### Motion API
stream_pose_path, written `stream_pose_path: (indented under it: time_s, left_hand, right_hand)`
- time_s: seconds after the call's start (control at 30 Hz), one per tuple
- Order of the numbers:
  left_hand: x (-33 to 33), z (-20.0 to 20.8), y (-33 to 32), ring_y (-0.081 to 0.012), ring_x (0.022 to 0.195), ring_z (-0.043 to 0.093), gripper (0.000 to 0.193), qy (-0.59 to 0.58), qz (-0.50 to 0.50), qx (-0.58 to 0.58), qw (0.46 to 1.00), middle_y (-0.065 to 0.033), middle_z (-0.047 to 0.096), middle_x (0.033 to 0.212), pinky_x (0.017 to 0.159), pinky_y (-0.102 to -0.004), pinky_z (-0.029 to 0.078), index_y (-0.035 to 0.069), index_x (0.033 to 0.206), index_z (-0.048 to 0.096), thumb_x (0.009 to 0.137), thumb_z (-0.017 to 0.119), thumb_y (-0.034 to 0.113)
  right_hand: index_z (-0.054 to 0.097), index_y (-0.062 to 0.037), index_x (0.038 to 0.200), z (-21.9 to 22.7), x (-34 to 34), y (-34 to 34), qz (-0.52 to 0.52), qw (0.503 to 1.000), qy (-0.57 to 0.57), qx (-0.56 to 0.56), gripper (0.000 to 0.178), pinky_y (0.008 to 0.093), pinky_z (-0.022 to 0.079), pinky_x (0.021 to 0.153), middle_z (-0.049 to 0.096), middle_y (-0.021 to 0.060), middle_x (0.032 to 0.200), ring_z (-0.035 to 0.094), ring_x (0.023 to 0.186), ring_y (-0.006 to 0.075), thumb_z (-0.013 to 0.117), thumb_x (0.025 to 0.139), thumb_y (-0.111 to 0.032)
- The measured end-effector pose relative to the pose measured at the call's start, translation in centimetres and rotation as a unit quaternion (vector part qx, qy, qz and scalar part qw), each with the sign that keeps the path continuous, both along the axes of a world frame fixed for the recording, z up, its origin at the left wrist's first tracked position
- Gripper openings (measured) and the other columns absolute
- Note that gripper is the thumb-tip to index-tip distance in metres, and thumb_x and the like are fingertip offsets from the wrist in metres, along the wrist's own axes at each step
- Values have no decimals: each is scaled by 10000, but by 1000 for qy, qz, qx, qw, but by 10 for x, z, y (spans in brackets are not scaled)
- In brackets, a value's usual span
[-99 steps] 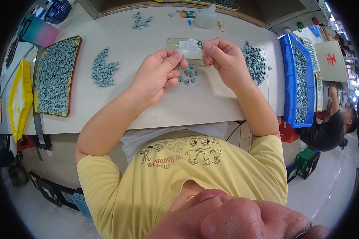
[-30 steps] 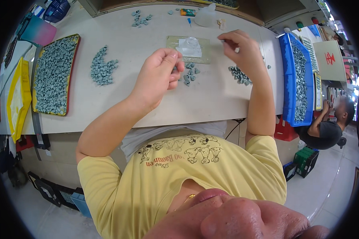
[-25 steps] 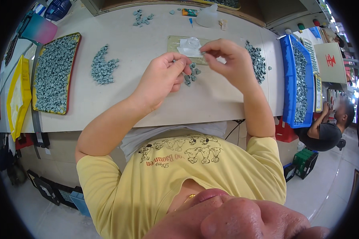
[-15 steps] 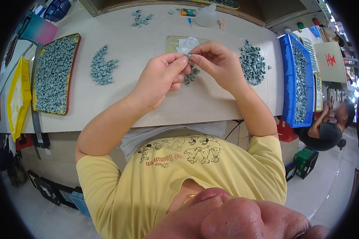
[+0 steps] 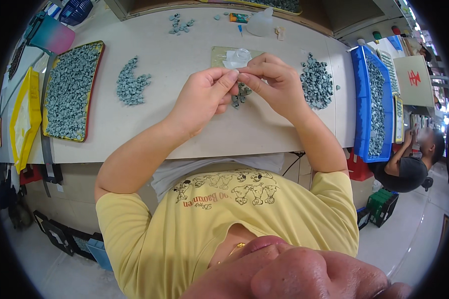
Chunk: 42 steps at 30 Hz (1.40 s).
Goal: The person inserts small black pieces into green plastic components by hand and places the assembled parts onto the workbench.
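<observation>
Pinching tiny grey-green part between both hands above small pile (image 5: 241, 94) on bench (image 5: 184, 124). Left hand (image 5: 202, 97) and right hand (image 5: 274, 82) fingers pressed tip to tip; part itself hidden. Best: keep grip low over pile, wrists steady, press gently.

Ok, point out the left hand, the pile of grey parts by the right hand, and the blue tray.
left hand (image 5: 202, 97), head view, back of the hand.
pile of grey parts (image 5: 317, 82), head view, middle of the heap.
blue tray (image 5: 360, 104), head view, its left rim.
</observation>
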State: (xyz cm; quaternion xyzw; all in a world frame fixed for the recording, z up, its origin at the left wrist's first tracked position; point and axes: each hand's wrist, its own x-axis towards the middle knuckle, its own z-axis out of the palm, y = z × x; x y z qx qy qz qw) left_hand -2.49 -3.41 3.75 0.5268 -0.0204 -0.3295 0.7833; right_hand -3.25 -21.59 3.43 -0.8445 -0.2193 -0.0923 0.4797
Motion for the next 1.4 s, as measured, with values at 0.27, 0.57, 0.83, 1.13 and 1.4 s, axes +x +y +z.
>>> stream_pose_path:
  time_s: [0.27, 0.57, 0.83, 1.13, 1.4]
  left_hand:
    - [2, 7, 5, -40, 512, 277, 269, 69, -13, -57, 996, 39, 381, 662, 434, -188, 239, 28, 835, 495, 949, 432, 263]
    - [3, 7, 7, -35, 496, 261, 298, 80, -56, -6, 995, 65, 330, 615, 419, -200, 209, 61, 788, 485, 948, 435, 308]
    - [4, -3, -1, -41, 498, 284, 308, 76, -54, 1, 996, 56, 376, 649, 426, -199, 237, 6, 898, 548, 944, 450, 294]
    - [5, -6, -8, -41, 563, 326, 242, 97, 43, -35, 994, 3, 439, 796, 458, -192, 262, -40, 1045, 543, 892, 405, 88]
    - [5, -14, -3, -33, 562, 339, 215, 62, 34, -22, 997, -41, 546, 880, 463, -179, 280, -33, 1058, 544, 906, 472, 101]
  right_hand:
    - [662, -16, 934, 8, -3, 5, 0, 1000, -19, 6, 173, 240, 500, 601, 626, 76, 869, 605, 707, 144, 668, 763, -37]
    - [647, -31, 810, 8, -1, 4, 33, 975, -198, -92, 184, 272, 510, 561, 621, 60, 802, 610, 680, 186, 715, 647, 20]
    - [613, -34, 774, 4, 4, -11, 57, 947, -269, -164, 173, 284, 470, 520, 599, 64, 764, 580, 637, 213, 712, 642, 17]
    - [607, -58, 786, -6, 16, -32, -44, 921, -294, -250, 185, 293, 473, 535, 563, 30, 738, 566, 628, 192, 708, 638, -12]
    - [618, -73, 847, -12, 17, -26, -41, 907, -291, -302, 242, 283, 485, 571, 572, 20, 796, 576, 682, 186, 698, 624, -25]
